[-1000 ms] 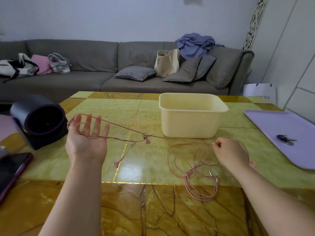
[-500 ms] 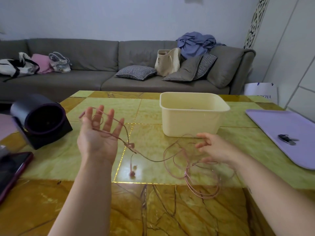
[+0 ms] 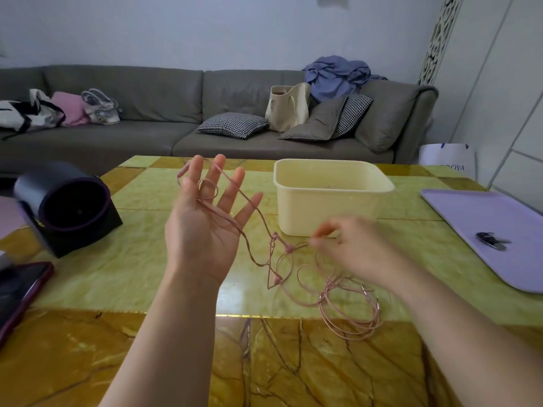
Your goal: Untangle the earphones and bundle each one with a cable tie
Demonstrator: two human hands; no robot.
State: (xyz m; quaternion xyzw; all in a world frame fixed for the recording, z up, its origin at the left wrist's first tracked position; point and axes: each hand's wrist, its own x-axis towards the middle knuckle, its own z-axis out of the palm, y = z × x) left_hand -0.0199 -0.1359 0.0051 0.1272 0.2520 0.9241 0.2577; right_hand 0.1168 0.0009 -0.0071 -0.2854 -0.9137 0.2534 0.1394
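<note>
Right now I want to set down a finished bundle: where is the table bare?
Bare green marble lies between the black cylindrical device and the left hand, and between the cream plastic tub and the lilac tray. The brown near edge between the forearms is also free. Crowded: pink earphone cable loops by the right hand.

Left hand (image 3: 202,230) raised, palm toward camera, fingers straight and spread, earphones (image 3: 288,248) draped across them. Right hand (image 3: 352,245) lower, blurred, fingertips pinching the earphones. Both forearms bare, reaching forward.
</note>
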